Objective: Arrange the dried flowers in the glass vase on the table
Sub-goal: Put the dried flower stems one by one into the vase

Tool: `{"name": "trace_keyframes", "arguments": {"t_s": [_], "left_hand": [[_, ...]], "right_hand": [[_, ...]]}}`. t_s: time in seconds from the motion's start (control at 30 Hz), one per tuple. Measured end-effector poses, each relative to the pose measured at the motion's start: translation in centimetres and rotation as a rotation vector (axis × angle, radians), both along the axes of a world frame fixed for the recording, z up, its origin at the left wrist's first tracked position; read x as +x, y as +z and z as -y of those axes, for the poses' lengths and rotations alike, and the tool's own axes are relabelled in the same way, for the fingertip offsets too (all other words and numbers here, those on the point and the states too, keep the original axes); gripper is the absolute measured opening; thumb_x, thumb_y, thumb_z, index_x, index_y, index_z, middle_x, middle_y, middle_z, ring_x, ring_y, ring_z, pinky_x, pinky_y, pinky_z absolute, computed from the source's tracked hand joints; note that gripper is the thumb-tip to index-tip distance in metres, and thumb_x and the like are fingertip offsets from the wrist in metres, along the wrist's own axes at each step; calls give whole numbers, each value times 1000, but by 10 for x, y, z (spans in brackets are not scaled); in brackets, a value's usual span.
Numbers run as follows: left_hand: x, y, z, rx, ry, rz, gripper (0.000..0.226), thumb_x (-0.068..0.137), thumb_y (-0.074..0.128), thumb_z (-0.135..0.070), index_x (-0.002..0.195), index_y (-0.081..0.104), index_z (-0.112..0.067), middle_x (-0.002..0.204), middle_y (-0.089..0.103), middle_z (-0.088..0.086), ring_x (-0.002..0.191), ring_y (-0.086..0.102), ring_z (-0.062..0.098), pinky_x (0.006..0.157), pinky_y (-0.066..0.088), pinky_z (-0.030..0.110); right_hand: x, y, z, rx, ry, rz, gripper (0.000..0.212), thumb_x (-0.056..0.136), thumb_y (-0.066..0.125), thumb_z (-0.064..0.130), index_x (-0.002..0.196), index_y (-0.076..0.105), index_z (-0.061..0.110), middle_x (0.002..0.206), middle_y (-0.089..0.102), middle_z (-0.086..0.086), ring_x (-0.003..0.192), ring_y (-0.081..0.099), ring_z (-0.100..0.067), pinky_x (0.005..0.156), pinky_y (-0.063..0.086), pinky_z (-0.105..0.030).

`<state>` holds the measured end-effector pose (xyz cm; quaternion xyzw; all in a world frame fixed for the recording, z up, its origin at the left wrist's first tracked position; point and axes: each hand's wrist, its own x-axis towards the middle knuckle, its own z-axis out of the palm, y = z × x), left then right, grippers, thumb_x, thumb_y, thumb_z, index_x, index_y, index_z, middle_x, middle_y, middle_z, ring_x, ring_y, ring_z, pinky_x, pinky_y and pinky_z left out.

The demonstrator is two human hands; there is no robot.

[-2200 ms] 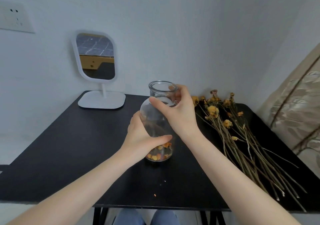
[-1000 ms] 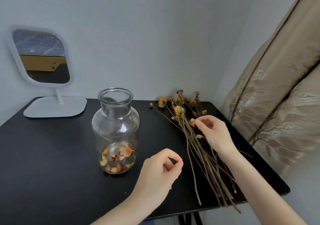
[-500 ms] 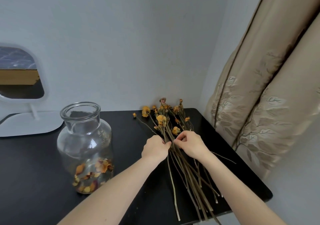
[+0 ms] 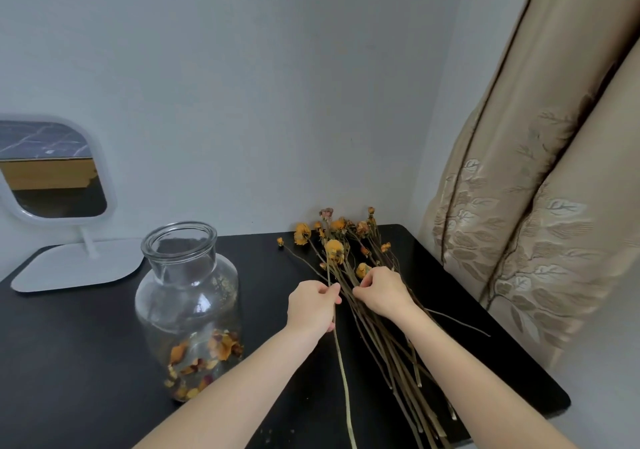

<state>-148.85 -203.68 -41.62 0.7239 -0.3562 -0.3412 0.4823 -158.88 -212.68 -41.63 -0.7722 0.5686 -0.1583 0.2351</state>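
Probably a home: mirror, curtain

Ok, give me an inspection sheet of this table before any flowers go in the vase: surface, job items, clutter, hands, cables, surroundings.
Surface: black table, matte top.
Job's things: glass vase upright, left of the hands, mouth open, dried petals loose at its bottom, no stems in it. The dried flowers lie bundled on the table's right side, heads toward the wall.
Clutter: white stand mirror at back left.
Hands: left hand pinches one pale stem at the bundle's left edge; right hand has its fingers curled on stems in the bundle.
Cables: nothing seen.
Surroundings: pale wall behind; beige leaf-patterned curtain at right.
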Motion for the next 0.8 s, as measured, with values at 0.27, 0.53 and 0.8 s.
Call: {"name": "trace_keyframes", "arguments": {"t_s": [0.27, 0.53, 0.8], "left_hand": [[8, 12, -12, -106, -4, 86, 28, 96, 46, -27, 75, 60, -14, 57, 47, -5, 36, 41, 5, 42, 40, 17], [6, 27, -20, -202, -11, 167, 32, 97, 44, -27, 68, 58, -22, 59, 49, -4, 51, 45, 10, 63, 45, 29], [4, 53, -30, -297, -40, 134, 29, 96, 47, -24, 74, 65, -17, 54, 45, -8, 52, 41, 7, 67, 42, 30]], "right_hand": [[-4, 10, 1, -58, -20, 154, 11, 87, 60, 23, 81, 61, 14, 80, 63, 0, 79, 62, -16, 75, 54, -33], [-14, 30, 4, -122, -29, 358, 7, 90, 59, 23, 87, 61, 17, 68, 55, 8, 63, 50, -2, 52, 33, -15], [-19, 69, 1, -178, -19, 613, 12, 90, 59, 25, 88, 62, 13, 72, 58, 0, 66, 53, -12, 58, 42, -21]]}}
